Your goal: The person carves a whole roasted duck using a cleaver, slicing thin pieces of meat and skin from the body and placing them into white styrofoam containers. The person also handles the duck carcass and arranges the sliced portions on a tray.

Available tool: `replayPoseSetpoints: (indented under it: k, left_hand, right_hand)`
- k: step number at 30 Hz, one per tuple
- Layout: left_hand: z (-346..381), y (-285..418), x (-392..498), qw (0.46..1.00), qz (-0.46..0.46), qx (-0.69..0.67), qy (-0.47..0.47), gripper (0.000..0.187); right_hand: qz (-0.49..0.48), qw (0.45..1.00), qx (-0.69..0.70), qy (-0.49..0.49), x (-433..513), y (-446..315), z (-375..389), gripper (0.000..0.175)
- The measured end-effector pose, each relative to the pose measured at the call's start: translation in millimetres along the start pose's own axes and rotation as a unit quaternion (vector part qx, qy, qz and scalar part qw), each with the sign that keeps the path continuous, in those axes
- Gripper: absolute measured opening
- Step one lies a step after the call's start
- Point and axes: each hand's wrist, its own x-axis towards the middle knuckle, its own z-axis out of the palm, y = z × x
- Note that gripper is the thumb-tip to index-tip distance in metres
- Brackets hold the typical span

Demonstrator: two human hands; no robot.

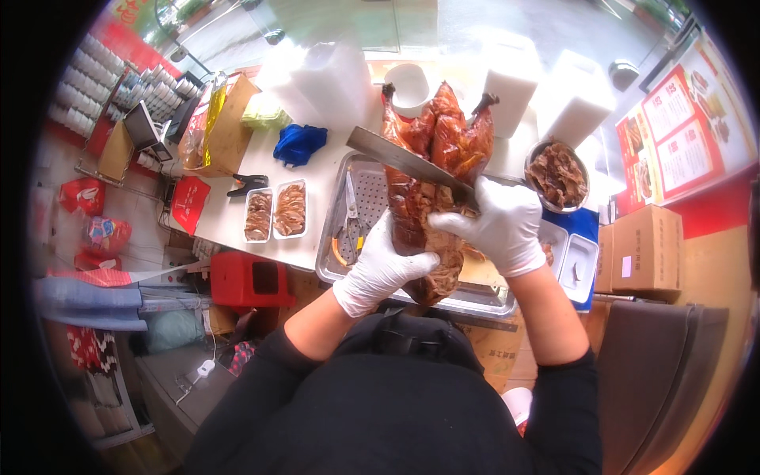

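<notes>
A roast bird, likely a duck, with browned skin (454,133) lies over a perforated metal tray (371,178), its legs pointing away from me. My left hand (386,264), in a white glove, grips the near left side of the bird, where cut flesh shows. My right hand (504,225), gloved too, holds a cleaver; its handle is hidden in the fist. The cleaver's wide steel blade (409,160) lies slantwise across the bird's middle. Scissors with yellow-edged handles (350,228) rest in the tray's left part.
Two white trays of sliced meat (274,211), a black clamp-like tool (246,185) and a blue cloth (300,144) are on the left. A metal bowl of meat (557,175) and a white tray (579,267) stand right. Tall white container stacks (332,83) line the back.
</notes>
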Motion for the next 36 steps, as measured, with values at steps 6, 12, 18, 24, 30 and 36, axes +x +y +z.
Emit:
replayPoseSetpoints:
  k: [6,12,18,24,30,36]
  left_hand:
    - [9.1,-8.1,0.0,0.999,-0.032,0.009,0.02,0.073]
    - [11.8,1.7,0.2,0.988,-0.123,-0.087,-0.038,0.074]
    - [21.8,-19.1,-3.1,0.959,-0.183,-0.21,-0.05,0.075]
    - [30.7,-28.3,-1.4,0.954,-0.177,-0.238,-0.045,0.077]
    - [39.9,-32.8,-4.1,0.949,-0.18,-0.248,-0.075,0.079]
    - [47.1,-31.0,0.5,0.954,-0.164,-0.243,-0.07,0.087]
  right_hand:
    - [0.012,0.996,0.042,0.08,-8.8,10.6,15.1,0.055]
    - [-0.062,0.996,0.033,0.059,-19.7,34.7,-0.1,0.049]
    - [-0.036,0.991,0.09,0.097,-33.1,40.1,-9.3,0.043]
    - [0.254,0.859,0.439,0.074,-65.1,31.6,-9.8,0.005]
    - [0.248,0.827,0.496,0.088,-83.8,42.7,-27.3,0.004]
    - [0.337,0.704,0.615,0.113,-94.5,36.0,-42.2,0.01]
